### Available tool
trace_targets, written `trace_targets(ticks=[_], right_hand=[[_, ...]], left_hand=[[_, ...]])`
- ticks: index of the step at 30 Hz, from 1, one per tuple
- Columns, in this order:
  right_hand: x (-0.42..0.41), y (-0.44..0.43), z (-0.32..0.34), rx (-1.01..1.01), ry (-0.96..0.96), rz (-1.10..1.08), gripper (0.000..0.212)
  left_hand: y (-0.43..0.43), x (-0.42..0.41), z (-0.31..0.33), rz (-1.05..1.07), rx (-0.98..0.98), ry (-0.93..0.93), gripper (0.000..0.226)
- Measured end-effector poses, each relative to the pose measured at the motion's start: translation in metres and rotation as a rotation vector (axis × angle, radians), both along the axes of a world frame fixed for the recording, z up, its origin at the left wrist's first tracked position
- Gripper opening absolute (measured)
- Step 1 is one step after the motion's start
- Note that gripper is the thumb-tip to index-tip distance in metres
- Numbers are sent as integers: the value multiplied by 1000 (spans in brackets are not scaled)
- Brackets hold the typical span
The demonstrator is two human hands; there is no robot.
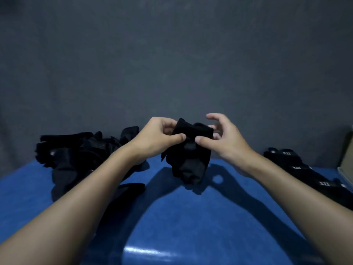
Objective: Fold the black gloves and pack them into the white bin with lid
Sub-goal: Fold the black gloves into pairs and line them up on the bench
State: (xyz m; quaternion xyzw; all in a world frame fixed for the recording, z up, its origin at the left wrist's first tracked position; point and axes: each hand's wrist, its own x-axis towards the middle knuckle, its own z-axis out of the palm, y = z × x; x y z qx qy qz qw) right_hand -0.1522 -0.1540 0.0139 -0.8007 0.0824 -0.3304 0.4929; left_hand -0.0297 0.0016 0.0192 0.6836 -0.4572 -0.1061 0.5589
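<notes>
A pair of black gloves (pixel 189 159) hangs above the blue table, bunched together with the fingers pointing down. My left hand (pixel 156 138) pinches the upper left of the bundle between thumb and fingers. My right hand (pixel 225 138) grips the upper right, thumb on the front and fingers partly spread behind. A loose pile of black gloves (pixel 76 155) lies on the left of the table. A row of black gloves with small white labels (pixel 305 173) lies along the right. At the far right edge a pale corner, maybe the white bin (pixel 345 169), is barely visible.
The blue table (pixel 191 217) stretches toward me, with one black glove (pixel 129 190) lying under my left forearm. A dark grey cloth backdrop (pixel 172 64) rises right behind the table's far edge.
</notes>
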Motion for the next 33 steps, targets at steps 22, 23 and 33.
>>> trace_targets(ticks=[22,23,33], right_hand=[[-56,-52,-66,-96,673,-274,59],[-56,-50,-67,-96,621,-210,65],[-38,-56,-84,-166,656,-188,61]], left_hand=[[-57,-9,-58,-34,602,-258,62],[-58,-11,-61,-58,631,-243,65],[-62,-8,-73,63,482,-311,56]])
